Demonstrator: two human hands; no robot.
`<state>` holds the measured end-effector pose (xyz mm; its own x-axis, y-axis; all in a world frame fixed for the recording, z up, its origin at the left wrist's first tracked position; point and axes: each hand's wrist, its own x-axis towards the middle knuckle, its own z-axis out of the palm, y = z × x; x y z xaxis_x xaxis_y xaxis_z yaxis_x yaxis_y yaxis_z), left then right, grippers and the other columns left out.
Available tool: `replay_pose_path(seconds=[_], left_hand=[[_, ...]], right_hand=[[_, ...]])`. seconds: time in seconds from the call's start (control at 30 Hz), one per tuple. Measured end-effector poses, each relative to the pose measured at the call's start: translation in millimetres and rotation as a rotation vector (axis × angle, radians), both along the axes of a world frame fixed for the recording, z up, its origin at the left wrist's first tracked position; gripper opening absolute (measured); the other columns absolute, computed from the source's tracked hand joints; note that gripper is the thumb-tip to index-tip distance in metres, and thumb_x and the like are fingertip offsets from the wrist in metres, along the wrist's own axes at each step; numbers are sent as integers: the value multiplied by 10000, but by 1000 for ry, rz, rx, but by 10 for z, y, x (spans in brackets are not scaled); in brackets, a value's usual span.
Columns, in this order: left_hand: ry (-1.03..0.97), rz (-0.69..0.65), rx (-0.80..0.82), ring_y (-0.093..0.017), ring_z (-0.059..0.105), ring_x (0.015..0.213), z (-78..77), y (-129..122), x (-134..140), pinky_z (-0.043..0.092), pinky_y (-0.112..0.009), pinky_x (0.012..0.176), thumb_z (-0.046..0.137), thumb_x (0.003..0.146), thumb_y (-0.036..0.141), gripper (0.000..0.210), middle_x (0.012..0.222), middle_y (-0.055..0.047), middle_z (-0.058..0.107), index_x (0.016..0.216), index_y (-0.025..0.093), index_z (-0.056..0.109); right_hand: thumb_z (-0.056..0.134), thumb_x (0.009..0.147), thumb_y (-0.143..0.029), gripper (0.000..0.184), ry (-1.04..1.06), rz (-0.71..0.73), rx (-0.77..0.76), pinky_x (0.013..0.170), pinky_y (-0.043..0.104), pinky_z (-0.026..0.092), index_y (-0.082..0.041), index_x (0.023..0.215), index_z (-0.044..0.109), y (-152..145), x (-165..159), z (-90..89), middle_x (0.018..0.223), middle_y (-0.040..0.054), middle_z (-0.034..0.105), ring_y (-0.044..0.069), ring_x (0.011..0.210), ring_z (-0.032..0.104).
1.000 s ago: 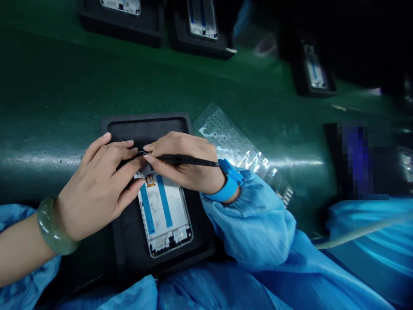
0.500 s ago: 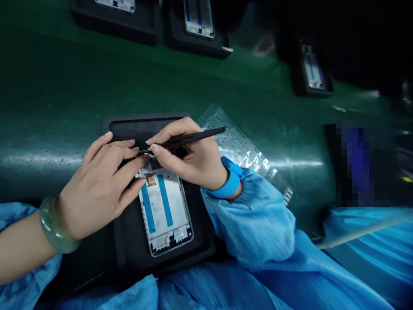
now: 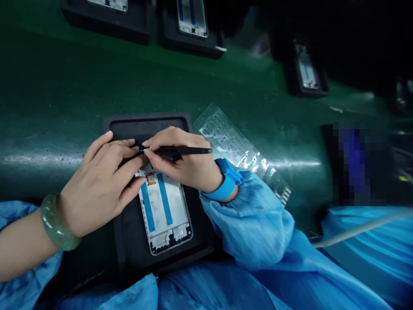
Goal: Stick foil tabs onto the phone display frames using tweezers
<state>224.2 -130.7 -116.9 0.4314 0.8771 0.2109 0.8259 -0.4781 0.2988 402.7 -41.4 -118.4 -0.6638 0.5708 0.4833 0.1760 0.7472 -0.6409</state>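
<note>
My right hand (image 3: 183,157) is closed around black tweezers (image 3: 193,150), whose handle points right. Their tip lies by the top end of an opened phone frame (image 3: 176,202), close to the fingers of my left hand; whether they pinch anything is hidden. With its fingers spread, my left hand (image 3: 100,185) rests over the phone's upper left corner, thumb at the side edge. Two blue strips (image 3: 165,200) run along the silver inside of the phone, and a small orange flex connector (image 3: 151,179) sits near its top. Beneath the phone is a black tray (image 3: 129,241).
A clear plastic sheet (image 3: 226,133) with rows of small marks lies right of the tray, partly under my right sleeve. Further black trays (image 3: 106,26) with phone frames (image 3: 193,17) stand along the back of the green table (image 3: 64,86). Another person's blue sleeve (image 3: 371,245) shows at right.
My right hand has turned a little, and the tweezers' handle has swung down from a slant to nearly level. My left hand and the phone stay about where they were. The view has shifted slightly.
</note>
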Motion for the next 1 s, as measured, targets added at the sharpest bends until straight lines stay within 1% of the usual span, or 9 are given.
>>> replay_pose_path(seconds=[0.07, 0.17, 0.33, 0.43, 0.5, 0.67, 0.77, 0.9, 1.0], left_hand=[[0, 5, -4, -281, 498, 1180, 0, 0, 3, 302, -546, 1097, 495, 873, 250, 318, 1084, -123, 564, 1173, 151, 539], [-7, 2, -3, -286, 498, 1177, -1, -1, 4, 296, -547, 1098, 497, 874, 253, 324, 1084, -132, 565, 1172, 135, 545], [-17, -7, -2, -292, 497, 1185, -5, -2, -6, 275, -541, 1110, 502, 873, 247, 332, 1103, -141, 570, 1178, 125, 552], [-14, -5, 6, -289, 501, 1185, -7, -2, -8, 278, -526, 1112, 510, 869, 249, 344, 1110, -140, 573, 1187, 125, 551], [-13, -2, 6, -288, 497, 1192, -6, -2, -6, 280, -521, 1113, 511, 869, 252, 353, 1118, -140, 572, 1195, 124, 547], [-14, 4, -10, -277, 478, 1217, 1, -8, -1, 279, -516, 1113, 489, 882, 260, 350, 1132, -120, 568, 1210, 147, 535], [-36, 11, -12, -263, 494, 1195, -8, -4, -12, 286, -505, 1109, 481, 887, 269, 350, 1103, -106, 576, 1215, 150, 515], [-92, 36, -12, -248, 519, 1146, -30, 27, -34, 313, -479, 1089, 490, 886, 310, 367, 1105, -101, 579, 1214, 147, 469], [-110, 70, -2, -236, 537, 1082, -27, 56, -41, 360, -464, 1040, 509, 877, 277, 312, 1079, -96, 579, 1165, 157, 492]], right_hand=[[574, 847, -187, 51, -12, 2, 1, 735, 231, 547, -186, 889, 544, 6, -2, -5, 869, -1, 669, 106, 824, 660], [559, 851, -204, 39, -24, -47, 5, 713, 228, 542, -198, 885, 541, 25, -14, -6, 849, -22, 651, 97, 796, 648], [544, 844, -207, 42, -64, -119, -38, 625, 191, 521, -194, 881, 531, 44, -52, 14, 835, -37, 619, 69, 695, 615], [545, 842, -210, 34, -58, -142, -51, 635, 195, 523, -192, 866, 529, 40, -46, 23, 843, -31, 616, 71, 694, 606], [552, 843, -229, 42, -48, -147, -80, 637, 204, 528, -193, 852, 531, 44, -25, 23, 838, -26, 613, 77, 695, 606], [600, 829, -265, 107, 19, -155, -187, 569, 191, 521, -188, 844, 527, 66, 32, 14, 785, -28, 598, 66, 619, 585], [604, 828, -251, 94, 24, -158, -160, 594, 201, 526, -190, 847, 535, 65, 44, 13, 795, -27, 608, 71, 637, 590], [597, 834, -227, 67, 35, -122, -104, 659, 219, 534, -187, 844, 544, 65, 46, 9, 823, -22, 622, 82, 705, 611], [597, 837, -213, 59, 65, -98, -77, 676, 214, 529, -183, 848, 548, 67, 46, 3, 823, -25, 620, 81, 735, 617]])
